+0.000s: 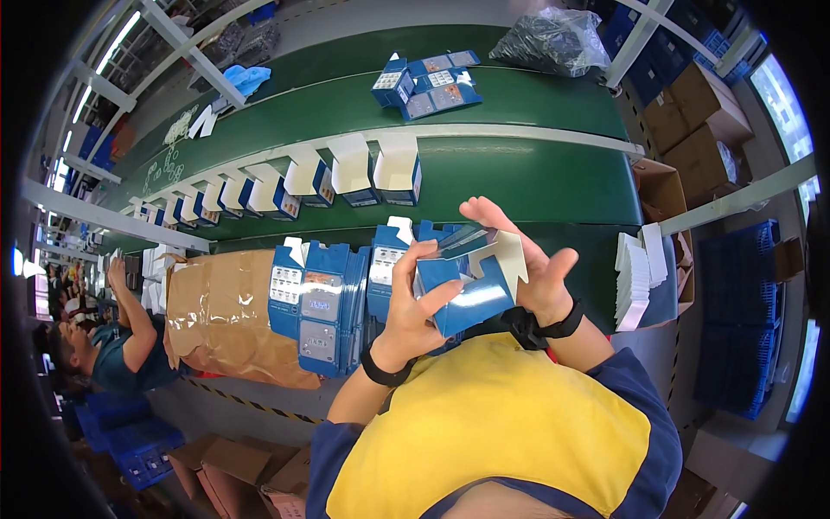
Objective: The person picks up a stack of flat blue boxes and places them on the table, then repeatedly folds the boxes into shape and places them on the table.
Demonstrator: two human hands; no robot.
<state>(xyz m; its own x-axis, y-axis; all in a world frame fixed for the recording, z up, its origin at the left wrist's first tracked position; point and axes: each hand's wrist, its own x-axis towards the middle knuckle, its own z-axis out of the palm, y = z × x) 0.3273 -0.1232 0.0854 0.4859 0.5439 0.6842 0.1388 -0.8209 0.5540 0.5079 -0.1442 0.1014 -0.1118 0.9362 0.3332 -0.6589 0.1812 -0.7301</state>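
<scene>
A blue folding carton (474,298) with a pale inside and flaps standing up is in front of my chest. My left hand (408,316) grips its left side, fingers and thumb against the panels. My right hand (543,281) is at the carton's right side, its thumb and fingers stretched apart; whether the palm touches a flap is hard to tell. Flat blue carton blanks (324,307) stand stacked to the left of my left hand, and a second stack (385,264) is partly hidden behind that hand.
Several open blue cartons (353,177) stand in a row along the green bench (501,177). Folded blanks (432,84) and a clear bag (553,41) lie farther back. White card pieces (633,281) stack at the right. Brown paper (229,311) and a co-worker (130,346) are left.
</scene>
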